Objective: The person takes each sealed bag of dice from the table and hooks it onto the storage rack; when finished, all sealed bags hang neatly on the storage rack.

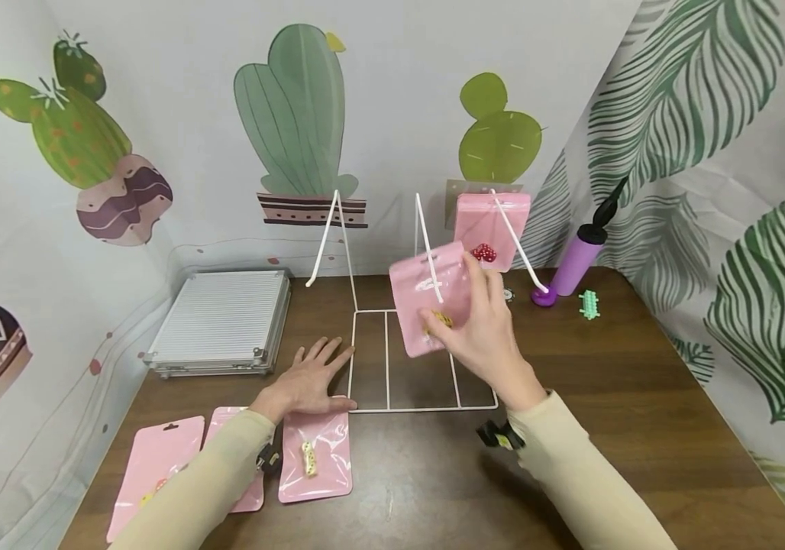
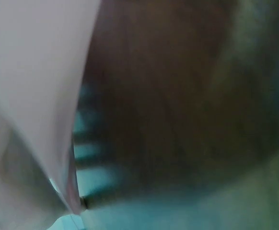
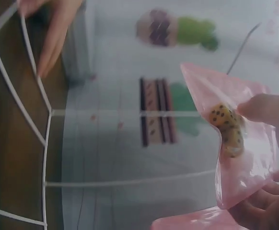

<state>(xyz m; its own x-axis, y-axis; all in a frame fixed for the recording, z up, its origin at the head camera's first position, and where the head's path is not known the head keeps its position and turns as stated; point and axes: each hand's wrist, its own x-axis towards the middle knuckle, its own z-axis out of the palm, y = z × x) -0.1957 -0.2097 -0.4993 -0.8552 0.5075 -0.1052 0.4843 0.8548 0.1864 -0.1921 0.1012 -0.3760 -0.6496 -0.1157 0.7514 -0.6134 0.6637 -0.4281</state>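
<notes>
My right hand (image 1: 485,328) pinches a pink zip pouch (image 1: 409,294) by its right side, between thumb and fingers. Spotted yellow dice (image 3: 226,122) show through its clear front in the right wrist view. The pouch's top overlaps the middle prong of a white wire display rack (image 1: 388,367) in the head view. On the right prong hangs another pink pouch (image 1: 485,218) with red dice. My left hand (image 1: 306,382) rests with fingers spread at the left edge of the rack's base, its thumb over the top of a pink pouch (image 1: 317,477) on the table.
Two more pink pouches (image 1: 159,458) lie at the front left, partly under the left sleeve. An aluminium case (image 1: 217,313) stands at the back left. A purple hand pump (image 1: 578,260) and a small green toy (image 1: 589,305) are at the back right.
</notes>
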